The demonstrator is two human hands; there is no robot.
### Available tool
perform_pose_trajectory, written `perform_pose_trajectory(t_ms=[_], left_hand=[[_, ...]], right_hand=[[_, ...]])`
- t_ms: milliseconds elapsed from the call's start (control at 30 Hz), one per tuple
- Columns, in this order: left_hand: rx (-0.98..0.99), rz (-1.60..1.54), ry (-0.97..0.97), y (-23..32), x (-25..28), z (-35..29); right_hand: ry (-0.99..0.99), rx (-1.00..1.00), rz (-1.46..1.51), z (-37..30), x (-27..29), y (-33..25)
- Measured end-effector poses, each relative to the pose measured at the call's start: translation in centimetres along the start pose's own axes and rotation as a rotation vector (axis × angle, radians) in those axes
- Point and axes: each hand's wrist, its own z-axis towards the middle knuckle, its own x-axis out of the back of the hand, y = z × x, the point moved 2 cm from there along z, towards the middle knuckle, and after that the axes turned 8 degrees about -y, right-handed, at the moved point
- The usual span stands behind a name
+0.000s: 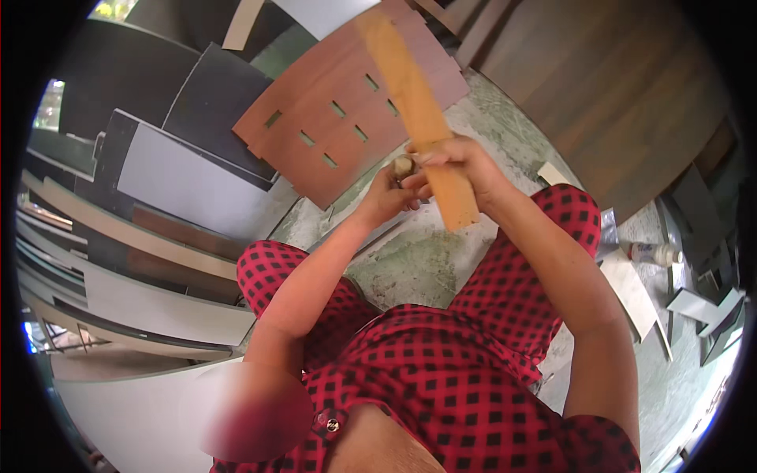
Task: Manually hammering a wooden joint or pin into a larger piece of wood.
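Note:
My right hand (461,162) grips a long, flat orange-yellow wooden strip (410,91) near its lower end, with the thumb across its face. The strip slants up and left, and its far end is blurred. Just left of it, my left hand (385,193) is closed around something with a round, pale wooden end (403,164), like a tool handle. The rest of that thing is hidden by the fingers. The two hands are close together above the floor, between my bent knees.
A reddish-brown board (315,118) with several rectangular slots lies ahead. At right leans a large dark brown panel (607,87). Stacked boards (158,292) crowd the left. A bottle (654,253) and offcuts (631,292) lie right of my knee on the concrete floor (402,272).

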Motion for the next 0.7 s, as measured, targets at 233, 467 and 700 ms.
perform_pose_trajectory(t_ms=[233, 467, 700], left_hand=[[0.184, 0.038, 0.300, -2.8, 6.4, -1.9], [0.208, 0.073, 0.349, -5.3, 8.4, -2.8], [0.222, 0.093, 0.320, -6.4, 8.3, -2.4]], right_hand=[[0.200, 0.192, -0.096, -0.5, 0.8, -1.8], [0.189, 0.068, -0.050, -0.7, 1.8, -1.0], [0.165, 0.034, -0.199, 0.0, 1.6, -0.1]])
